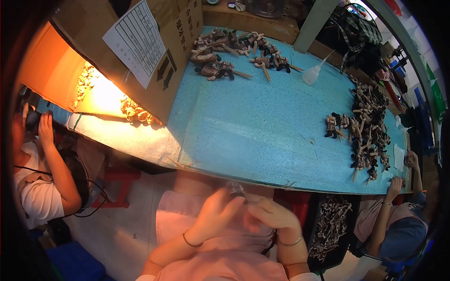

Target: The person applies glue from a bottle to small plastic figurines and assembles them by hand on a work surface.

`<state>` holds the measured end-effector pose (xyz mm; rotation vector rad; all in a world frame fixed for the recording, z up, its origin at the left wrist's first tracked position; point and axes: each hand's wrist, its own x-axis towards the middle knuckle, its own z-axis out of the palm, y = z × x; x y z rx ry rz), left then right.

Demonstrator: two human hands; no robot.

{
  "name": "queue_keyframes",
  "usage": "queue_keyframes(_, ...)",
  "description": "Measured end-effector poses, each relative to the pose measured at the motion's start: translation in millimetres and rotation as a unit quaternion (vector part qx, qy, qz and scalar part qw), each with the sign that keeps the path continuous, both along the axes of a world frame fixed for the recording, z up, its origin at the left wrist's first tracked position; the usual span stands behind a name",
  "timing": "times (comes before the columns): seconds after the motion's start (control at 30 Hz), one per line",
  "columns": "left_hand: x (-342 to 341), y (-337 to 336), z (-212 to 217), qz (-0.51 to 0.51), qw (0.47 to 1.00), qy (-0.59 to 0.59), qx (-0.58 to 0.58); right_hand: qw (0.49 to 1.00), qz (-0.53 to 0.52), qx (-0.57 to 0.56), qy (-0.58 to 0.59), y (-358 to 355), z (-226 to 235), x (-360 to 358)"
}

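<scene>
Low in the frame, the left hand [213, 210] is pinching a small dark figure [236, 189] close to the body, off the blue surface [262, 126]; the right hand [269, 216] is curling beside it, its grip too blurred to tell. Finished figures [368, 131] are lying heaped at the right, within reach.

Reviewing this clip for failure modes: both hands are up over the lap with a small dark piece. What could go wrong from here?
1. The left hand pinches the small figure off the blue table, above the lap; a slipped grip would likely drop it to the floor.
2. The hands are blurred, so the right hand may fumble the piece.
3. The dropper bottle stands near the figure piles; a reach could tip it.
</scene>
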<state>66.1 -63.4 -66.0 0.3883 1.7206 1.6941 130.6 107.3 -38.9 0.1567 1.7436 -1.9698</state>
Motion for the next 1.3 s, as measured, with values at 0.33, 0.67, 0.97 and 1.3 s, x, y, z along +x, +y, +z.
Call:
queue_keyframes(0.33, 3, 9, -3, -0.039, 0.992, -0.098, 0.068, 0.834, 0.008, 0.134, 0.536, 48, 171, 19)
queue_keyframes(0.67, 8, 0, 0, -0.075, 0.969, -0.196, 0.133, 0.792, -0.109, 0.473, 0.369, 11, 117, 17)
queue_keyframes(0.97, 7, -26, 64, -0.18, 0.977, -0.068, 0.092, 0.766, -0.066, 0.495, 0.404, -15, 75, 27)
queue_keyframes(1.3, 0, -14, 82, -0.228, 0.969, 0.024, 0.092, 0.749, -0.073, 0.521, 0.404, -11, 100, 38)
